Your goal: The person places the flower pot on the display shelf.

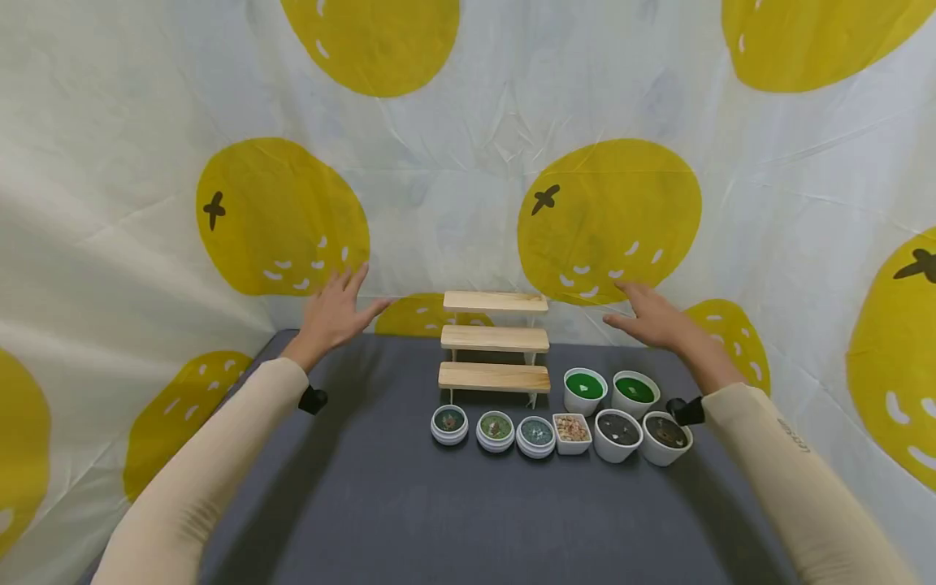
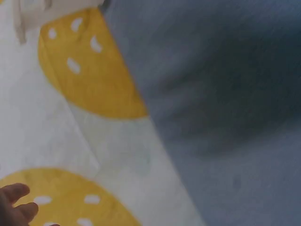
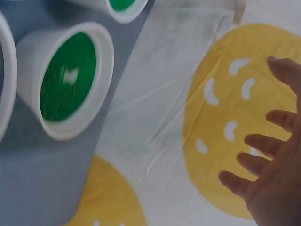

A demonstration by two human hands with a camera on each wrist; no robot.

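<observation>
My left hand (image 1: 332, 317) is raised over the back left of the table, fingers spread and holding nothing. In the left wrist view only a few of its fingertips (image 2: 18, 193) show at the lower left. On the other side my right hand (image 1: 651, 317) hovers with fingers extended, above and behind two white cups with green contents, the left cup (image 1: 584, 392) and the right cup (image 1: 634, 393). Its spread, bare fingers (image 3: 263, 146) appear at the right of the right wrist view. Between the hands stands a three-step wooden shelf (image 1: 494, 376).
In front of the shelf, on the dark grey table (image 1: 468, 520), sit several round white jars (image 1: 496, 431). Beside them are a square dish (image 1: 572, 434) of pinkish bits and two cups with dark contents (image 1: 617, 435). A fruit-print curtain (image 1: 453, 203) hangs behind.
</observation>
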